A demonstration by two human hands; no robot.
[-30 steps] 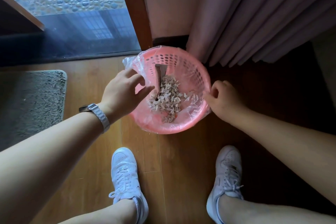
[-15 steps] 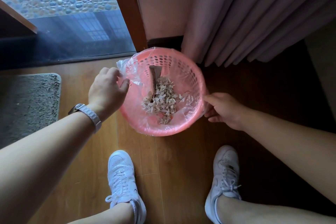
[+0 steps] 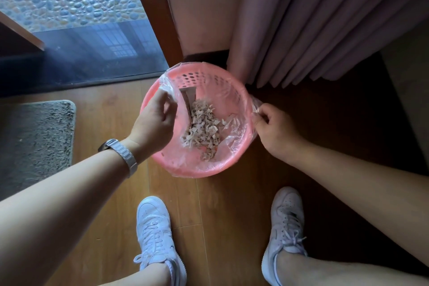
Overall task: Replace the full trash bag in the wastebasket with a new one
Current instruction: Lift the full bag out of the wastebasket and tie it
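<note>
A round pink perforated wastebasket (image 3: 222, 81) stands on the wooden floor, lined with a clear plastic trash bag (image 3: 234, 144). Pale shell-like scraps and a brown paper piece (image 3: 202, 127) lie in the bag's bottom. My left hand (image 3: 155, 123), a silver watch on its wrist, is over the basket's left rim and pinches the bag's edge, lifted inward. My right hand (image 3: 274, 130) is at the right rim, fingers closed on the bag's edge pulled out past the rim.
A pink curtain (image 3: 313, 18) hangs just behind and right of the basket. A wooden door frame (image 3: 157, 7) and dark sill stand behind it. A grey mat (image 3: 34, 141) lies at left. My two white shoes (image 3: 155, 234) are on the floor below the basket.
My left hand moved from outside the left rim to over it, lifting the bag's edge inward. My right hand rose to the right rim and pulled the bag's edge off it.
</note>
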